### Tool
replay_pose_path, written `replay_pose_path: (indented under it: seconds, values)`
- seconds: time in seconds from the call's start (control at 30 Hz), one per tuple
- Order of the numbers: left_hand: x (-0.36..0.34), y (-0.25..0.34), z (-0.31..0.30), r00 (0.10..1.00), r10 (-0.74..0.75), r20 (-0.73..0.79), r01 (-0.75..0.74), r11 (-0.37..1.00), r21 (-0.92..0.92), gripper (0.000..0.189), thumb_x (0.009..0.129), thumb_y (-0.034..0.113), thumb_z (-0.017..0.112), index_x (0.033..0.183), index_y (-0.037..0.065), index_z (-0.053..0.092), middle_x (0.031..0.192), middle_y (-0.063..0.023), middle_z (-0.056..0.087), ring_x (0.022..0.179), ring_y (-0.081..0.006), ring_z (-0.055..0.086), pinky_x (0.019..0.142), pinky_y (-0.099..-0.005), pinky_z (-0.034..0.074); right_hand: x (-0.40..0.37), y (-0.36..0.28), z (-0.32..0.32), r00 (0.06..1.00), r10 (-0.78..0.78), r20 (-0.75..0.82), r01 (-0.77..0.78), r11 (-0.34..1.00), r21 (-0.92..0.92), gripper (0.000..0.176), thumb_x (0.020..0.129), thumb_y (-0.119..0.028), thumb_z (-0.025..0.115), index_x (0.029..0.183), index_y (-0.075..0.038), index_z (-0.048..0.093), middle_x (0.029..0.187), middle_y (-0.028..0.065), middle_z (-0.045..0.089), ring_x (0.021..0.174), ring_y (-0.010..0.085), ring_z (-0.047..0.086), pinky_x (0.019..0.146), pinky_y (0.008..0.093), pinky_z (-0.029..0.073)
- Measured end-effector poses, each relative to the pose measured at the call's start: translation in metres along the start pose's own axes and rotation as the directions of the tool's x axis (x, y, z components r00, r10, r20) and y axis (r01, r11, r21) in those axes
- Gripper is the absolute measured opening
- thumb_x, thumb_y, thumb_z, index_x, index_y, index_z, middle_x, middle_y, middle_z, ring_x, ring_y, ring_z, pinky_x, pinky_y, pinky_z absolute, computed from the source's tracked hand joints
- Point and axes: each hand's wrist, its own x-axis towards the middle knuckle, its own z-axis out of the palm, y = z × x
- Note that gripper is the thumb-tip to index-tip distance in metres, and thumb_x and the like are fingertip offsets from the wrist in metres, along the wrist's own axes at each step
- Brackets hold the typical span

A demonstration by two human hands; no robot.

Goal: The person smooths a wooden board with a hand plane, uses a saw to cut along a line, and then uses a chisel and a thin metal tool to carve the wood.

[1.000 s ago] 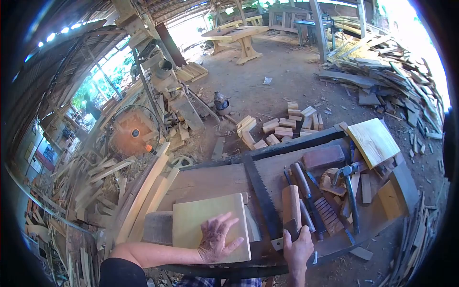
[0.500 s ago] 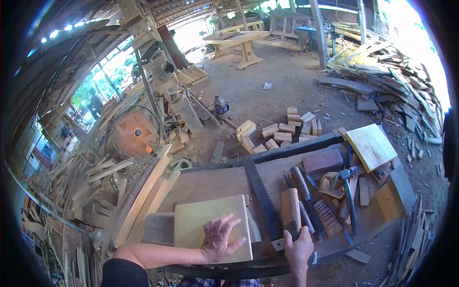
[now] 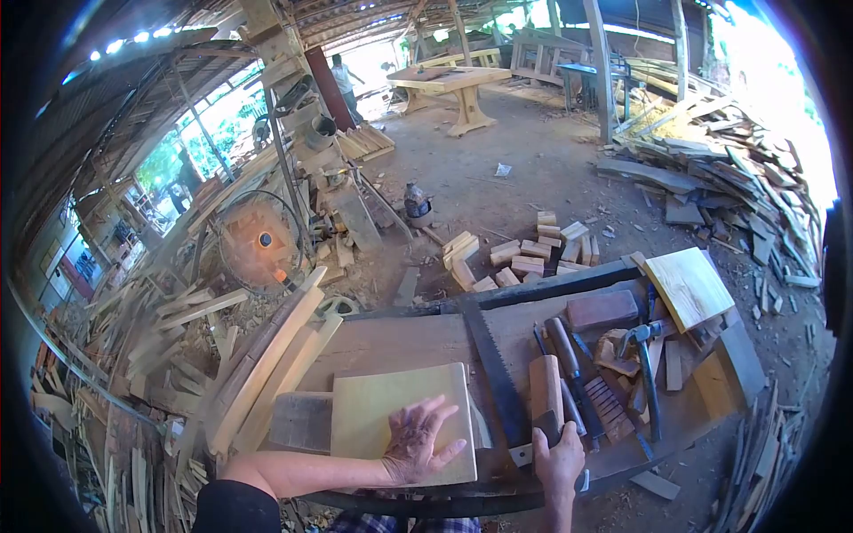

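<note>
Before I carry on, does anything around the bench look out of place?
Mainly the wooden blocks: they lie jumbled at mixed angles on the ground beyond the workbench, not neatly stacked. The pale board under the left hand shows no clear damage.

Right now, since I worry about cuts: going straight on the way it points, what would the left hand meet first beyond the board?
Probably the saw: the left hand points forward and right across the pale board, though its spread fingers leave the line rough.
</note>
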Motion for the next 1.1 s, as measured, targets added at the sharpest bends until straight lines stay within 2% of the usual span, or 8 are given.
replay_pose_path:
  seconds: [0.43,0.53,0.77,0.87,0.93,1.1]
  values:
    - [-0.002,-0.003,0.002,1.0,0.007,-0.011,-0.007,1.0,0.002,0.064,0.088,0.051,0.057,0.135,0.011,0.042,0.134,-0.0157,0.038,0.124,-0.0324,0.033,0.102,-0.0484,0.021,-0.001,0.0,0.001,1.0,-0.017,-0.018,0.016,0.999,-0.031,0.045,0.081,-0.039,0.07,0.094,-0.001,0.049,0.091,0.0249,0.063,0.087,0.0448,0.062,0.077,0.0516,0.048]
    - [-0.002,-0.004,0.003,1.0,0.007,-0.012,-0.007,0.999,-0.038,0.068,0.087,0.056,0.057,0.136,0.012,0.041,0.135,-0.0167,0.037,0.125,-0.0332,0.033,0.103,-0.0492,0.021,-0.002,-0.001,0.0,0.999,-0.019,-0.027,0.019,1.0,-0.018,0.045,0.081,-0.038,0.07,0.094,-0.001,0.049,0.09,0.0253,0.063,0.087,0.0449,0.062,0.077,0.0516,0.048]
    - [-0.005,-0.001,0.001,0.999,0.044,0.001,-0.044,0.999,0.019,0.078,0.084,0.067,0.053,0.141,0.015,0.041,0.137,-0.0199,0.036,0.127,-0.0351,0.031,0.104,-0.0515,0.02,-0.003,-0.004,-0.001,0.999,0.012,-0.037,-0.014,0.998,-0.063,0.047,0.081,-0.041,0.069,0.094,0.0,0.051,0.092,0.0263,0.065,0.089,0.0454,0.063,0.079,0.0517,0.049]
    - [-0.006,-0.001,0.001,0.998,0.053,-0.014,-0.053,0.998,0.021,0.08,0.083,0.069,0.052,0.142,0.016,0.04,0.137,-0.0207,0.036,0.127,-0.0357,0.032,0.105,-0.0521,0.02,-0.003,-0.006,-0.002,0.999,0.005,-0.032,-0.007,0.998,-0.066,0.048,0.081,-0.042,0.068,0.097,0.0,0.052,0.094,0.0267,0.065,0.091,0.0454,0.063,0.081,0.0512,0.049]
    - [-0.007,-0.001,0.001,0.998,0.054,-0.021,-0.053,0.998,0.017,0.081,0.083,0.069,0.052,0.142,0.015,0.04,0.138,-0.0212,0.037,0.127,-0.036,0.032,0.105,-0.0523,0.02,-0.003,-0.006,-0.003,0.999,0.049,0.005,-0.049,0.997,-0.061,0.056,0.08,-0.047,0.066,0.107,0.001,0.055,0.098,0.0297,0.065,0.096,0.0456,0.062,0.085,0.0502,0.048]
    - [-0.009,-0.001,0.003,0.999,0.025,-0.024,-0.024,1.0,0.005,0.079,0.084,0.069,0.051,0.142,0.015,0.042,0.139,-0.0229,0.038,0.128,-0.0371,0.033,0.105,-0.0527,0.021,-0.005,-0.006,-0.002,0.999,0.051,-0.011,-0.051,0.997,-0.061,0.057,0.078,-0.047,0.067,0.107,0.002,0.056,0.099,0.0292,0.066,0.097,0.0446,0.063,0.086,0.049,0.049]
